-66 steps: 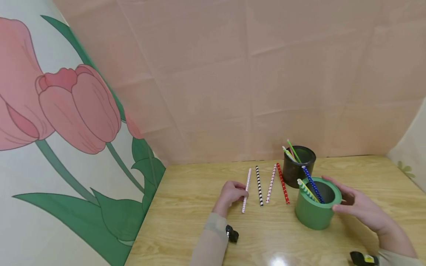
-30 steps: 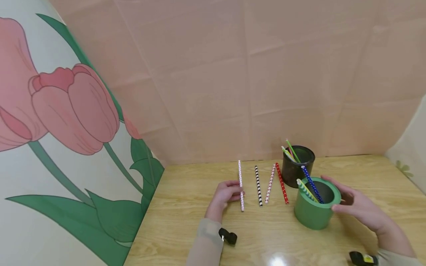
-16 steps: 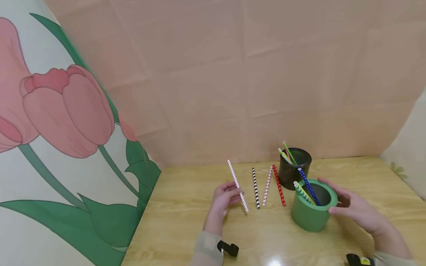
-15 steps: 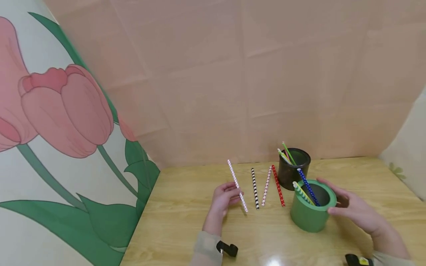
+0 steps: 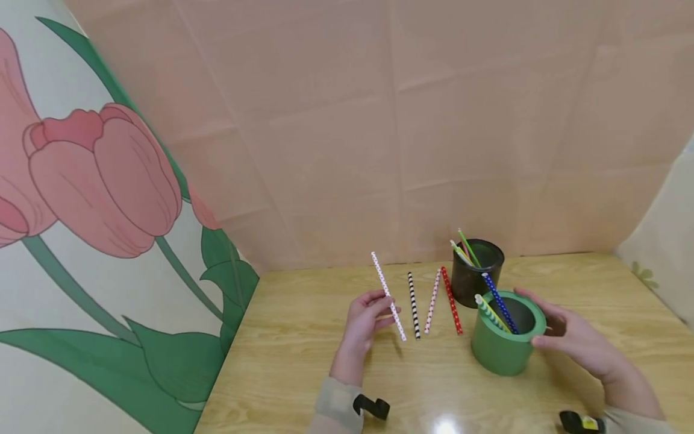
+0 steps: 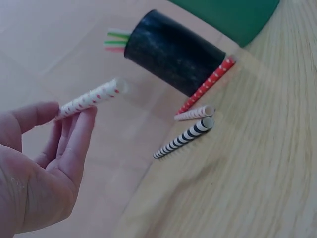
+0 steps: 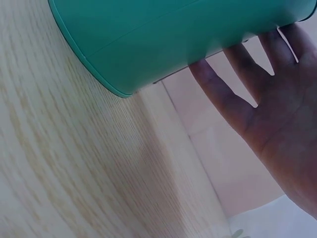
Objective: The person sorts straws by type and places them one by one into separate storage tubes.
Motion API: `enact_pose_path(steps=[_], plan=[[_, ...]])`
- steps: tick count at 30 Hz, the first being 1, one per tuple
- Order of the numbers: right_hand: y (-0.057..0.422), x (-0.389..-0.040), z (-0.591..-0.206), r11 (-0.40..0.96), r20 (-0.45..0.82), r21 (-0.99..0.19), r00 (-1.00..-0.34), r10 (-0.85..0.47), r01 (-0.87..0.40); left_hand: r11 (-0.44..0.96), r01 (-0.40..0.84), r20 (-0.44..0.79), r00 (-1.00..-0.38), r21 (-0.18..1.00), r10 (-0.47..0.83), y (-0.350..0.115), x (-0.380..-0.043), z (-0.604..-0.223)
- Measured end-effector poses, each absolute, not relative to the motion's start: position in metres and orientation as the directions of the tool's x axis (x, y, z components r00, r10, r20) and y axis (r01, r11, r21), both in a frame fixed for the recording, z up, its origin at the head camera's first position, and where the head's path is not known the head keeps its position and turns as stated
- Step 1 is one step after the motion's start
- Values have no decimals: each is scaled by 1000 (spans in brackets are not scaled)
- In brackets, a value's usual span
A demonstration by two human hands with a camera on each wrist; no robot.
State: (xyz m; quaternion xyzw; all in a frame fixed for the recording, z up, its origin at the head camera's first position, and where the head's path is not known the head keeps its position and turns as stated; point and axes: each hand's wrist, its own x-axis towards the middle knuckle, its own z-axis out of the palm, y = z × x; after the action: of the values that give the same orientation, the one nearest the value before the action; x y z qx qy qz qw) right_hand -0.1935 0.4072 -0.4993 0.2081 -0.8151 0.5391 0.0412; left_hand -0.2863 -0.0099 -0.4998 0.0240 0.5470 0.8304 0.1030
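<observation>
My left hand (image 5: 364, 319) pinches a white paper straw with small reddish dots (image 5: 382, 280) between thumb and fingers, tilted and raised above the table. In the left wrist view the straw's near end (image 6: 106, 91) points away from the fingers. To its right lie a black-and-white striped straw (image 5: 414, 304), a white straw with red dots (image 5: 432, 301) and a red straw with white dots (image 5: 452, 300). My right hand (image 5: 580, 343) holds the green cup (image 5: 501, 355) by its right side, thumb in front, fingers behind. In that cup stand a blue dotted straw (image 5: 500, 301) and green and yellow patterned ones (image 5: 490, 313).
Behind the green cup stands a dark translucent cup (image 5: 472, 283) with several thin straws (image 5: 463, 250) leaning out. A wood-grain table (image 5: 282, 361) runs back to a pink cloth backdrop (image 5: 325, 150). A tulip-printed panel (image 5: 125, 181) borders the left.
My left hand has lifted the dotted white straw off the table, moved it a little left, and tilted its top leftward. My right hand stays on the green cup.
</observation>
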Motion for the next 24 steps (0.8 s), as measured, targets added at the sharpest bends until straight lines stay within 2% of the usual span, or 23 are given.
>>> enact_pose_path(steps=[16, 24], plan=[[409, -196, -503, 316, 312, -855, -895, -319, -411, -384, -74, 4, -980, 920, 199, -5, -277, -487], [412, -196, -507, 361, 304, -841, -904, -299, -402, -386, -47, 32, -980, 921, 195, -1, -276, -488]])
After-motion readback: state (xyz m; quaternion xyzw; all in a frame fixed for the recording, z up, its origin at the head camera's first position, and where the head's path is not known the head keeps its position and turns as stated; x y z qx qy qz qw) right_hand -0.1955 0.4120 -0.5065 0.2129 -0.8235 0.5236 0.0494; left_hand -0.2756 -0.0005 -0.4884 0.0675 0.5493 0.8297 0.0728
